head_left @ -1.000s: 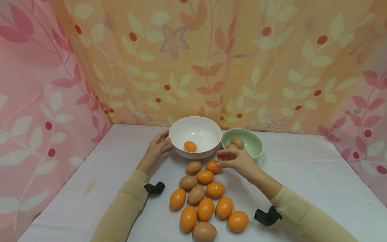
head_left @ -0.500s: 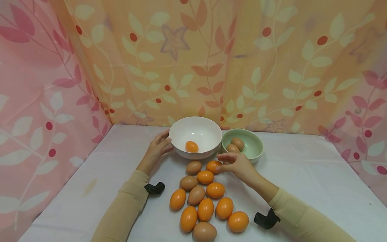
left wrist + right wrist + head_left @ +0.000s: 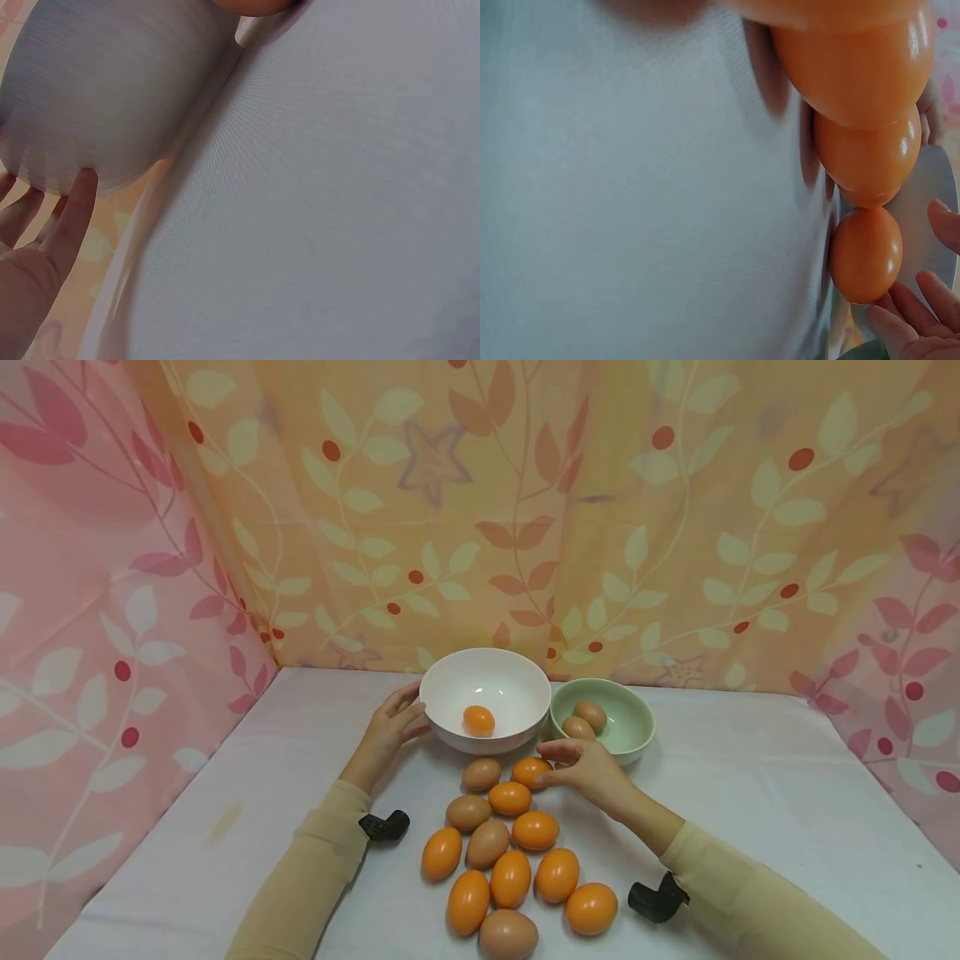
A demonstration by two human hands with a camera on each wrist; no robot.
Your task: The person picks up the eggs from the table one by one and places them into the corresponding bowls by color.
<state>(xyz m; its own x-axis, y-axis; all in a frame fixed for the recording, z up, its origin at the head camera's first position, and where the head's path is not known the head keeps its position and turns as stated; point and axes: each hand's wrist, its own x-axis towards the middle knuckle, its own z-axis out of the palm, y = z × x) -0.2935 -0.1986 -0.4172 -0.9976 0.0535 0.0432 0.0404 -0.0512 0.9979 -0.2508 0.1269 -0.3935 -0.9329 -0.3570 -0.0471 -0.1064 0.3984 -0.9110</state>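
As the person's left grip (image 3: pixel 390 720) stays loosely spread, fingertips touching the outer left wall of the glossy round white bowl (image 3: pixel 510 685), I notice that the lone orange egg (image 3: pixel 478 721) inside it has rolled slightly rightward. In front of that bowl, the loose cluster of brown and orange eggs (image 3: pixel 536 831) lies unmoved on the white-clothed bench (image 3: pixel 187 860). At the cluster's far right corner sits the oval, shiny orange egg (image 3: pixel 527 772), and the right grip (image 3: pixel 592 770) has dipped to its right end, uncovering more of two brown eggs (image 3: pixel 590 717) in the round pale green bowl (image 3: pixel 633 722) beyond. I judge this a reach for that orange egg, lined up but with no lift begun. The right grip's digits are parted about it; one seems to touch, but I cannot tell any pressure. The egg lies on its side on the bench, smooth, evenly coloured, with a bright highlight.
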